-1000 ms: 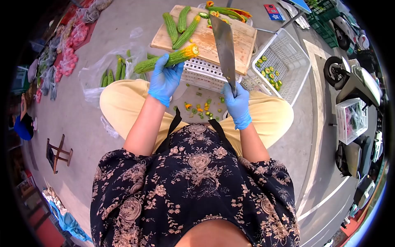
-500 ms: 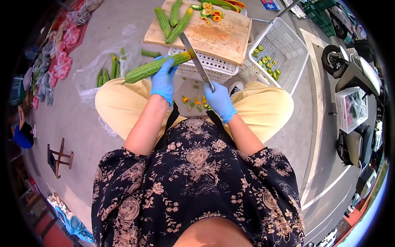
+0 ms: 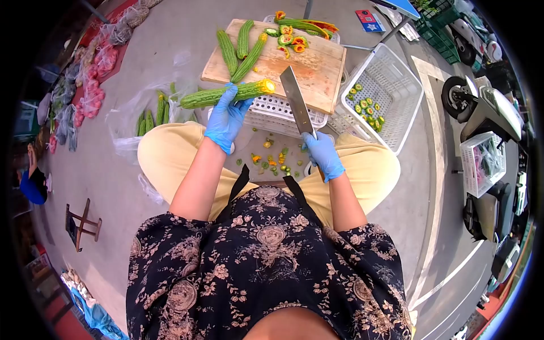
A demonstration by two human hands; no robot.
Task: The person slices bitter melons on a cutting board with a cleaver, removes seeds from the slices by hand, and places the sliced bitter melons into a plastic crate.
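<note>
My left hand (image 3: 224, 122), in a blue glove, is closed around a long ridged green bitter gourd (image 3: 195, 100). The gourd's right end is cut flat and shows a pale yellow face. In a blue glove too, my right hand (image 3: 323, 156) grips the handle of a cleaver (image 3: 296, 99). The broad blade points up and away, to the right of the gourd and apart from it. Beyond them is a wooden cutting board (image 3: 272, 68) with several whole bitter gourds (image 3: 228, 52) and cut orange-centred pieces (image 3: 285, 39).
A white crate (image 3: 405, 99) at the right holds several sliced gourd rounds (image 3: 365, 106). Gourd scraps (image 3: 272, 161) lie on the ground between my knees. A clear plastic bag (image 3: 122, 122) with gourds is at the left. A folding stool (image 3: 84, 225) and a scooter (image 3: 493, 110) stand farther out.
The cleaver has come away from the gourd's end and moved right, its blade now broadside. The gourd's yellowed tip is gone, leaving a cut face. My left hand still holds the gourd.
</note>
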